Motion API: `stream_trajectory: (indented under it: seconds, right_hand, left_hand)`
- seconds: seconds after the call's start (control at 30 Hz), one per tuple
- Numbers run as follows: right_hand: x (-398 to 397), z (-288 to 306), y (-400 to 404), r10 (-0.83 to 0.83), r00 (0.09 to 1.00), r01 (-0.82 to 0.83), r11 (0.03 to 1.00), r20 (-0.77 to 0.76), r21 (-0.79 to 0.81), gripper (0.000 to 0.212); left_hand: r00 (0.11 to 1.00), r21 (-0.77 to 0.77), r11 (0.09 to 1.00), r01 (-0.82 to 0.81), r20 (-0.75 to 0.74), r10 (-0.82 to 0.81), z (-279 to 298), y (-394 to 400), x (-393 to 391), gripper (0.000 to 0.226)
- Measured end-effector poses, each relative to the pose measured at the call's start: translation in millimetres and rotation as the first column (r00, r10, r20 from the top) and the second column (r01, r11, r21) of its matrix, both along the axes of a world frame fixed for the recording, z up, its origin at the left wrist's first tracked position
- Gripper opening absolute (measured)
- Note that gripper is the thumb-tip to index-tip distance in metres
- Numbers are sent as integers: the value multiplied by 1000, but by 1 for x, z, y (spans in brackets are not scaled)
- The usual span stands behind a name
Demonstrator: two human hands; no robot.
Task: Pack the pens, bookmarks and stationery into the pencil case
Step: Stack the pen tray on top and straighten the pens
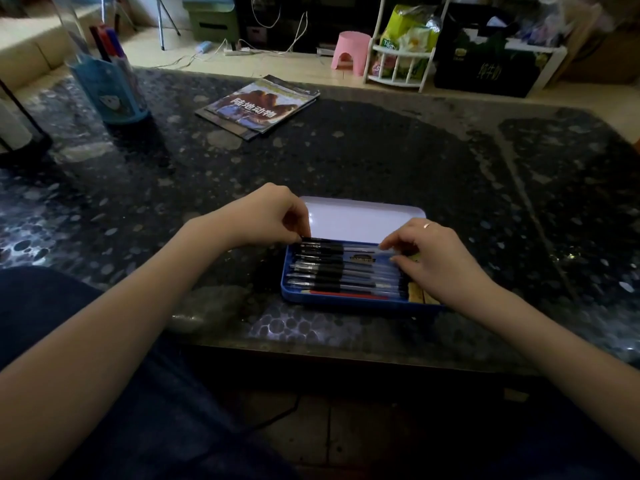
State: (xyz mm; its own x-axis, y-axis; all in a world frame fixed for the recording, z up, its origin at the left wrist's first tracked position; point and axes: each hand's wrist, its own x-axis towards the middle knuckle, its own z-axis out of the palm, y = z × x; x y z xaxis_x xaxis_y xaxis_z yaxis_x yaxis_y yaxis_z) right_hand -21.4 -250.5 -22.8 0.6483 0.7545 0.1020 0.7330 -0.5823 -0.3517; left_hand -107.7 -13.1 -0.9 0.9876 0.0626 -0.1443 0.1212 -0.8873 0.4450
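A dark, mottled stone-patterned table (381, 161) filled most of the view, with a person seated at its near edge and both bare forearms reaching over it. Toward the far side lay a small stack of books (258, 105), its top cover printed with a photograph and Chinese characters, and at the far left stood a blue pen holder (110, 91) with several markers upright in it. On the floor beyond the table were a pink stool (349, 50) and a white rack (398, 64) holding packets. Near the front edge, between the hands, sat the blue pencil case (346, 301), its pale lid (363, 220) swung open away from the person. Inside lay a row of pens (332, 271) side by side along its length, a red pencil (349, 294) against the near wall, and two yellowish pieces (417, 293) at the right end, too small to identify. The left hand (266, 216) had its fingers curled down, pinching the end of the farthest pen (323, 241) at the case's back-left corner. The right hand (436, 258), wearing a ring, rested over the right end of the pens with fingers bent, its fingertips (386, 244) touching that same pen.
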Motion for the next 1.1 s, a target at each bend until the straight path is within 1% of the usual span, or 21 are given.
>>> stream_trajectory:
  seconds: [0.2,0.3,0.43,0.63,0.8,1.0,1.1]
  right_hand:
    - [2,-3,1,6,999,-3,999,-54,53,19]
    - [4,-6,2,18,997,-13,997,-71,82,18]
    - [7,-9,0,18,991,-2,993,-133,122,21]
    - [9,-11,2,7,995,7,990,-97,141,7]
    - [5,-14,1,-14,999,20,991,-50,132,2]
    - [3,-13,2,-13,999,18,993,-40,115,4]
    - [2,-11,2,-16,998,23,993,-59,118,9]
  left_hand:
    - [1000,12,1000,4,-19,-4,-2,1,2,16]
    - [1000,8,1000,13,-18,-13,-2,1,2,19]
    - [999,1,1000,3,-38,-2,-1,-1,2,27]
    - [1000,20,1000,24,-2,-24,-1,0,1,22]
    - [1000,13,1000,26,15,-26,-2,0,1,20]
    - [1000,-3,1000,24,-16,-25,0,2,1,17]
    - [999,-52,999,14,-43,-16,0,2,1,18]
